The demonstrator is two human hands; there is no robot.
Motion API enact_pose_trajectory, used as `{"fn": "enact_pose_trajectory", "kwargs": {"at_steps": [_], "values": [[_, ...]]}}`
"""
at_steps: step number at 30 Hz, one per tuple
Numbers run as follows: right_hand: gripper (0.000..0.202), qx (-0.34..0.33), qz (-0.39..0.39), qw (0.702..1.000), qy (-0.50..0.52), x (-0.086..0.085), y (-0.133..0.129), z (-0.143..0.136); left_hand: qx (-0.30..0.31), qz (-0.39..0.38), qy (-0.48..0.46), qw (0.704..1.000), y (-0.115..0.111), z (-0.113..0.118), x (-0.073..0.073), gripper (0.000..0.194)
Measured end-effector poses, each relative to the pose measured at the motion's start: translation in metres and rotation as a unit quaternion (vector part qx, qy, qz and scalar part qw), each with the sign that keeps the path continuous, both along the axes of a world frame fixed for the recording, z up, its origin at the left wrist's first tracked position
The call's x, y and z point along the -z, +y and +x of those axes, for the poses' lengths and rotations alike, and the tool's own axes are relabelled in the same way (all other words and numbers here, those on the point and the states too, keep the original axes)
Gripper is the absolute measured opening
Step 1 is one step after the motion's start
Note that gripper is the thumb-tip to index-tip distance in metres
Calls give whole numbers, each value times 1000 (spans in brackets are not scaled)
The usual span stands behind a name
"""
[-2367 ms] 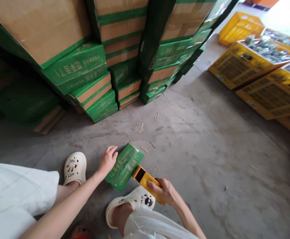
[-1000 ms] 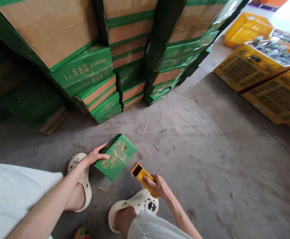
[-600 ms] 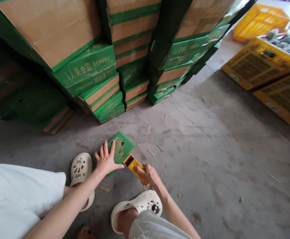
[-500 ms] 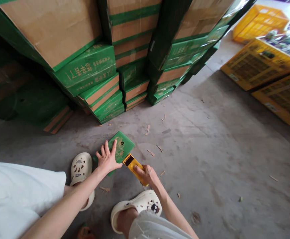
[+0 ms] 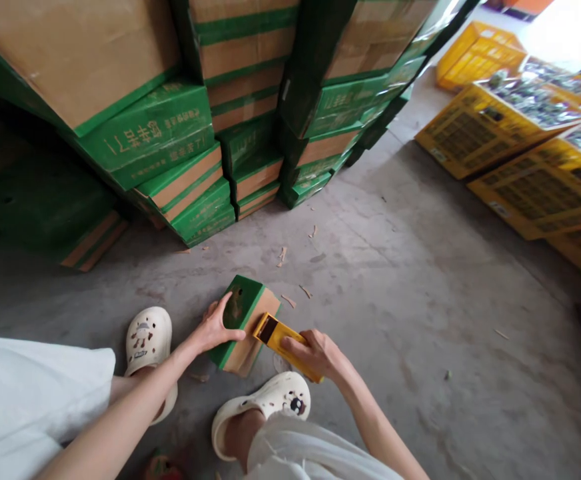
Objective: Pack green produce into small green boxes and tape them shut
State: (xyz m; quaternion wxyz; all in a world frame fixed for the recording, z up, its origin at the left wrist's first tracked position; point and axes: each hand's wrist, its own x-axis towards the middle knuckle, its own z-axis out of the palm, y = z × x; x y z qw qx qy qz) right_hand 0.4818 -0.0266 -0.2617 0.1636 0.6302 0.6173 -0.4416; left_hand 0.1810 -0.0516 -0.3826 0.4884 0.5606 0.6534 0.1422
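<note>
A small green and brown cardboard box (image 5: 244, 353) stands tilted on the floor between my feet. My left hand (image 5: 214, 327) grips it from the left, thumb on the brown face and fingers over the green side with a round hole. In my right hand (image 5: 315, 350) is a long yellow hand tool (image 5: 283, 339) with a dark slot near its front end; its exact kind is unclear. The tool's front end meets or overlaps the box's brown face; whether they touch, I cannot tell.
Tall stacks of green and brown cartons (image 5: 145, 127) rise just ahead. Yellow plastic crates (image 5: 470, 130), some filled with small wrapped items, stand to the right. Cardboard scraps (image 5: 288, 301) litter the concrete floor (image 5: 395, 300). My white clogs (image 5: 265, 400) flank the box.
The box has been tipped so its brown face now shows toward the right. My left hand has shifted its hold on it. The view has swung slightly right.
</note>
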Motion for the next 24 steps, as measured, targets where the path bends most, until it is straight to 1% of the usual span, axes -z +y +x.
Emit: {"fn": "enact_pose_trajectory", "kwargs": {"at_steps": [1,3,5,6,7,8,10,11,13,14,16,18,20,24], "values": [[64,-5,7,1000,4,0,4,-10,-8,2,-16,1000,3,-10,2,112],[65,-14,22,1000,11,0,14,-37,-35,23,-14,999,9,-31,0,95],[66,-29,39,999,11,-1,25,-64,-62,65,28,996,8,-45,-8,84],[66,-38,46,998,7,-3,31,-75,-67,84,58,993,5,-46,-13,85],[67,-46,51,998,2,-5,35,-83,-64,99,90,989,-1,-42,-17,92],[67,-53,54,997,-3,-7,38,-88,-54,109,125,985,-9,-34,-21,104],[69,-63,53,996,-16,-10,41,-90,-26,122,207,970,-26,-9,-26,135],[69,-63,50,997,-21,-10,40,-88,-12,129,247,960,-34,5,-28,142],[69,-58,45,997,-21,-9,34,-82,1,136,309,941,-45,29,-31,141],[68,-52,44,998,-16,-8,29,-79,3,133,329,935,-48,37,-33,136],[66,-32,49,998,9,-7,16,-72,7,119,346,931,-49,44,-36,130],[65,-14,56,997,43,-6,3,-60,22,107,338,935,-44,38,-40,128],[64,4,49,997,65,-8,-11,-39,39,101,326,939,-38,26,-43,128],[63,59,-4,997,55,-11,-40,25,41,77,294,952,-24,-8,-42,125]]}}
